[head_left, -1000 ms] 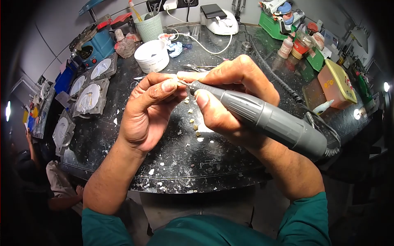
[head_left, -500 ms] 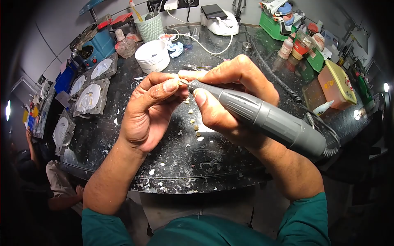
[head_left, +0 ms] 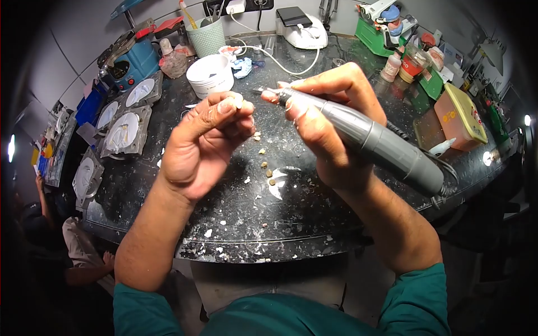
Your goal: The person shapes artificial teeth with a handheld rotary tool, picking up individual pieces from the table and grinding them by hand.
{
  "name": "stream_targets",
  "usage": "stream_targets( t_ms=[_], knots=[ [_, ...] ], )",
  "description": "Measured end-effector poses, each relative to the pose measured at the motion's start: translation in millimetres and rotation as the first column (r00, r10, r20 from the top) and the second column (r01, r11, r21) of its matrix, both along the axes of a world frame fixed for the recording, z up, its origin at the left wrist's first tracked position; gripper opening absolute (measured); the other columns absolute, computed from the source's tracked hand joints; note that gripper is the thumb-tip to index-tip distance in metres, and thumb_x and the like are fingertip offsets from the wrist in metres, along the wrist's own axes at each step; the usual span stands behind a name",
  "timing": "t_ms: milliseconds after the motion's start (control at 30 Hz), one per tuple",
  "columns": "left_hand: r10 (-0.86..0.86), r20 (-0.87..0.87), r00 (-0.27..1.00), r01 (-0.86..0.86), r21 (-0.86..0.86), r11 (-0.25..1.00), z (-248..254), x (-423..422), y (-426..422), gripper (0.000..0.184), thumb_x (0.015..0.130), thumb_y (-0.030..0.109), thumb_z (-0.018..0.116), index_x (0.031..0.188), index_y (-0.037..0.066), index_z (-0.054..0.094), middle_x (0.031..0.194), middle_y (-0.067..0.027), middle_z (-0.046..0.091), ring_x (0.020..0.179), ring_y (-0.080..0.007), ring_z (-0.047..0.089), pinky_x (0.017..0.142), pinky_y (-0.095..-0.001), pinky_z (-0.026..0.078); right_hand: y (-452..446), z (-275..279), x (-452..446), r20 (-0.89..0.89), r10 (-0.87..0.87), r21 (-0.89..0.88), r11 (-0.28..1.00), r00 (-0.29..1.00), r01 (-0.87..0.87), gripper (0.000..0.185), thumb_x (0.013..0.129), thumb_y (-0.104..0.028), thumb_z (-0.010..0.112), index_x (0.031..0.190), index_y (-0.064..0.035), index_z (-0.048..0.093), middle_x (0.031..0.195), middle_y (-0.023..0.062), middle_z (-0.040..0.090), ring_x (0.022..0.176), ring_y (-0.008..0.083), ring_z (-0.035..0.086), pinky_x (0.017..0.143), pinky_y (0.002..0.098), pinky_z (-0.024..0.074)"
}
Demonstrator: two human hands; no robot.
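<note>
My left hand (head_left: 196, 140) pinches a small cream-coloured dental crown (head_left: 239, 101) between thumb and fingertips. In my right hand (head_left: 330, 137) is a grey rotary handpiece (head_left: 386, 148), gripped like a pen. Its bur tip (head_left: 259, 90) points left and stands a short gap away from the crown. Between and below the hands, several small crowns (head_left: 264, 164) lie in a row on the black bench (head_left: 224, 196). White shavings (head_left: 274, 192) are beside the nearest ones.
Plaster models on metal articulator plates (head_left: 123, 136) stand at the left. Behind the hands are a white tub (head_left: 209, 75), a mesh cup (head_left: 206, 39) and a white control unit (head_left: 310, 35) with a phone (head_left: 293, 17). A lidded box (head_left: 457, 117) sits right. Another person's hand (head_left: 108, 259) shows lower left.
My right hand has drawn the handpiece back to the right, so its tip has left the crown. My left hand keeps the crown, having shifted only slightly.
</note>
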State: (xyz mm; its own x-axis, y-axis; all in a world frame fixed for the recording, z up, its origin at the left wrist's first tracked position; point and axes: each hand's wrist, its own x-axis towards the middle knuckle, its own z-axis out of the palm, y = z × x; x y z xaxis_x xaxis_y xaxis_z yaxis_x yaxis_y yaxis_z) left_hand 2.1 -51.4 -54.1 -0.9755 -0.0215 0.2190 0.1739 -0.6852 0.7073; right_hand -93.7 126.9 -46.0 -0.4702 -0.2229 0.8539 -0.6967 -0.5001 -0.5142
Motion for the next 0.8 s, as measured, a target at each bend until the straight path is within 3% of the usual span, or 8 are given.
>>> stream_targets(
  t_ms=[67, 133, 167, 233, 333, 567, 600, 800],
  knots=[
    [0.104, -0.014, 0.994, -0.099, -0.454, 0.886, 23.6, 3.5, -8.9, 0.015, 0.087, 0.010, 0.065, 0.099, 0.001, 0.066, 0.094, -0.0103, 0.070, 0.087, -0.0169, 0.066, 0.088, -0.0312, 0.051, 0.8, 2.7, -0.3, 0.031, -0.001, 0.003, 1.000, 1.000, 0.001, 0.016, 0.081, -0.006, 0.071, 0.091, 0.0015, 0.061, 0.082, 0.0062, 0.060, 0.070, 0.0089, 0.060, 0.062, 0.0236, 0.0488],
    [0.220, 0.060, 0.974, -0.058, -0.868, 0.493, 52.2, 17.2, -25.4, 0.011, 0.078, 0.006, 0.073, 0.087, 0.001, 0.069, 0.089, -0.0086, 0.070, 0.086, -0.0156, 0.065, 0.085, -0.0282, 0.049, 12.5, 7.3, -1.1, 0.001, -0.030, 0.192, 0.981, 1.000, 0.029, 0.026, 0.088, -0.015, 0.061, 0.100, 0.0067, 0.053, 0.091, 0.0167, 0.068, 0.084, 0.0196, 0.069, 0.076, 0.0284, 0.0543],
    [0.257, 0.104, 0.961, -0.010, -0.912, 0.409, 55.0, 20.4, -33.8, 0.014, 0.073, 0.005, 0.077, 0.083, -0.001, 0.070, 0.089, -0.0087, 0.070, 0.086, -0.0154, 0.064, 0.084, -0.0273, 0.048, 9.8, 5.4, -4.5, -0.061, -0.021, 0.132, 0.991, 0.998, 0.029, 0.024, 0.089, -0.014, 0.059, 0.099, 0.0065, 0.053, 0.090, 0.0157, 0.067, 0.081, 0.0186, 0.068, 0.074, 0.0282, 0.0542],
    [0.363, 0.049, 0.931, 0.045, -0.999, 0.017, 51.0, 19.7, -54.3, 0.014, 0.070, 0.005, 0.078, 0.081, -0.001, 0.071, 0.088, -0.0074, 0.068, 0.086, -0.0163, 0.063, 0.083, -0.0296, 0.048, 7.5, 5.6, -4.2, -0.068, -0.046, 0.086, 0.995, 0.997, 0.052, 0.021, 0.089, -0.012, 0.059, 0.097, 0.0060, 0.054, 0.088, 0.0146, 0.065, 0.077, 0.0173, 0.066, 0.074, 0.0284, 0.0541],
    [0.423, 0.074, 0.903, 0.153, -0.976, -0.157, 41.9, 17.8, -62.4, 0.012, 0.069, 0.005, 0.079, 0.079, 0.001, 0.073, 0.086, -0.0071, 0.066, 0.086, -0.0181, 0.062, 0.082, -0.0324, 0.047, 5.4, 6.4, -2.7, -0.065, -0.029, 0.087, 0.996, 0.997, 0.035, 0.018, 0.089, -0.010, 0.058, 0.096, 0.0057, 0.055, 0.087, 0.0146, 0.064, 0.076, 0.0160, 0.063, 0.077, 0.0296, 0.0538],
    [0.453, 0.099, 0.886, 0.200, -0.963, -0.181, 27.0, 8.8, -50.0, 0.014, 0.071, 0.009, 0.079, 0.083, 0.002, 0.075, 0.085, -0.0084, 0.064, 0.084, -0.0210, 0.061, 0.080, -0.0327, 0.048, 6.8, 4.8, -4.8, -0.088, -0.003, 0.139, 0.990, 0.996, 0.015, 0.020, 0.090, -0.011, 0.058, 0.097, 0.0075, 0.055, 0.088, 0.0152, 0.064, 0.079, 0.0175, 0.066, 0.079, 0.0305, 0.0545],
    [0.391, -0.024, 0.920, 0.077, -0.968, -0.239, 20.8, 8.9, -54.1, 0.015, 0.074, 0.011, 0.076, 0.086, 0.002, 0.075, 0.081, -0.0137, 0.072, 0.074, -0.0197, 0.068, 0.071, -0.0333, 0.052, 6.4, 3.9, -5.1, -0.085, 0.006, 0.142, 0.990, 0.996, 0.006, 0.019, 0.090, -0.010, 0.058, 0.097, 0.0077, 0.055, 0.088, 0.0152, 0.064, 0.080, 0.0180, 0.066, 0.078, 0.0308, 0.0549],
    [0.414, -0.090, 0.906, 0.015, -0.969, -0.245, 21.2, 9.3, -57.9, 0.013, 0.079, 0.013, 0.073, 0.083, 0.001, 0.074, 0.078, -0.0125, 0.072, 0.073, -0.0188, 0.067, 0.070, -0.0325, 0.052, 7.3, 3.8, -5.4, -0.095, 0.006, 0.185, 0.983, 0.995, 0.012, 0.017, 0.091, -0.007, 0.057, 0.097, 0.0088, 0.056, 0.090, 0.0154, 0.064, 0.081, 0.0201, 0.068, 0.077, 0.0318, 0.0570]
  ],
)
